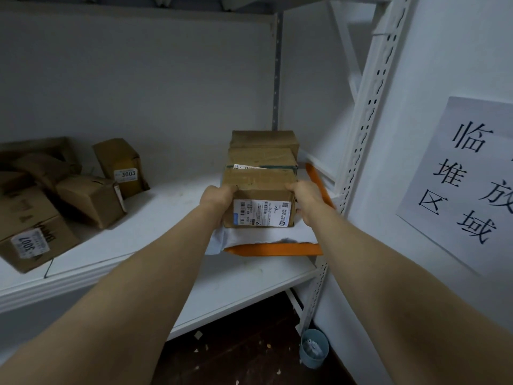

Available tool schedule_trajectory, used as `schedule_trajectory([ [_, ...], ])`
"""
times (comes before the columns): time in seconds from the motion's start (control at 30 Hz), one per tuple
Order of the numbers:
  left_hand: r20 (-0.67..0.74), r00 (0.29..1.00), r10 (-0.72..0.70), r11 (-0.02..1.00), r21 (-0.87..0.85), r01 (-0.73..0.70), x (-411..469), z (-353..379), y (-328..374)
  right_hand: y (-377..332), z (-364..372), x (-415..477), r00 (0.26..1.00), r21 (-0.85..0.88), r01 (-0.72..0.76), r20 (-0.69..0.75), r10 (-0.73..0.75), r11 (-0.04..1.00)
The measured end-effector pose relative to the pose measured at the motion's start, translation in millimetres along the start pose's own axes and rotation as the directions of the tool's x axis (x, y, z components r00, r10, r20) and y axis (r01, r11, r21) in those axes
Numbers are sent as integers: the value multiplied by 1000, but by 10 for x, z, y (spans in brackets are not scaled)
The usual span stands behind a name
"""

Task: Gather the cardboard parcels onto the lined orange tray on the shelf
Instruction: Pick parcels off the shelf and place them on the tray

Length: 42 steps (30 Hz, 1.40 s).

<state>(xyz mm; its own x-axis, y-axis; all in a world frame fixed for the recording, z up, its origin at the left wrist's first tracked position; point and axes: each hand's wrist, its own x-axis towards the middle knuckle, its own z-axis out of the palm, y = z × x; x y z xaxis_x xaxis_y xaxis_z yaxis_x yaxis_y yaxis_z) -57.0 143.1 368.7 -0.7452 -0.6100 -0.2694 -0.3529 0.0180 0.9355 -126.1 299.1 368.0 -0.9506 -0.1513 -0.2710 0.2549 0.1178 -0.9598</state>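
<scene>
Currently a barcode-labelled cardboard parcel is gripped by left hand and right hand at the front edge of the orange tray.

Two bare forearms, left hand and right hand apparently bare too

head cam; faces forward, down; near shelf; single view

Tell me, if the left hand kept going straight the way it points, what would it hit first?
The front parcel it grips: the left hand points into its side. Beyond, the middle parcel sits close behind, though the gap is hard to judge.
</scene>
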Motion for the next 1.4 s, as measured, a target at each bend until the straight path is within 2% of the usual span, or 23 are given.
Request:
schedule_trajectory([
  [0.13, -16, 1000, 2, 1000, 26, -1, 3, 10, 14, 8, 30, 38, 996, -120, 51, -62, -59, 991],
  [0.2, -40, 999, 11, 999, 52, -8, -5, -7, 36, 10, 47, 32, 967, -251, 165, -148, -206, 954],
  [0.3, -91, 995, 30, 999, 30, -27, -21, -91, 80, -79, 132, -18, 858, -455, 335, -214, -467, 825],
  [0.37, -117, 992, 36, 999, 23, -33, -45, -171, 116, -170, 247, -61, 800, -522, 425, -166, -577, 740],
  [0.47, -145, 988, 48, 999, 15, -46, -109, -329, 168, -261, 497, -147, 745, -555, 551, -11, -667, 624],
  [0.63, -250, 966, 67, 998, 36, -60, -176, -727, 126, -278, 1095, -364, 734, -502, 669, 329, -595, 548],
  [0.77, -331, 942, 51, 997, 66, -31, -177, -1158, 0, -183, 1577, -535, 729, -484, 683, 496, -472, 547],
  [0.9, -425, 901, 89, 983, 183, -11, -163, -1630, -134, -133, 2000, -676, 731, -472, 667, 565, -383, 576],
  [1.1, -501, 861, 85, 988, 157, -6, -115, -2299, -282, -46, 2633, -854, 697, -469, 685, 643, -316, 557],
  [1.3, -655, 728, 201, 904, 411, 121, -73, -2749, -434, -3, 3130, -931, 693, -475, 670, 675, -251, 571],
  [1.4, -679, 734, 22, 920, 301, 251, 6, -3002, -486, 22, 3383, -1001, 689, -481, 662, 691, -216, 574],
])
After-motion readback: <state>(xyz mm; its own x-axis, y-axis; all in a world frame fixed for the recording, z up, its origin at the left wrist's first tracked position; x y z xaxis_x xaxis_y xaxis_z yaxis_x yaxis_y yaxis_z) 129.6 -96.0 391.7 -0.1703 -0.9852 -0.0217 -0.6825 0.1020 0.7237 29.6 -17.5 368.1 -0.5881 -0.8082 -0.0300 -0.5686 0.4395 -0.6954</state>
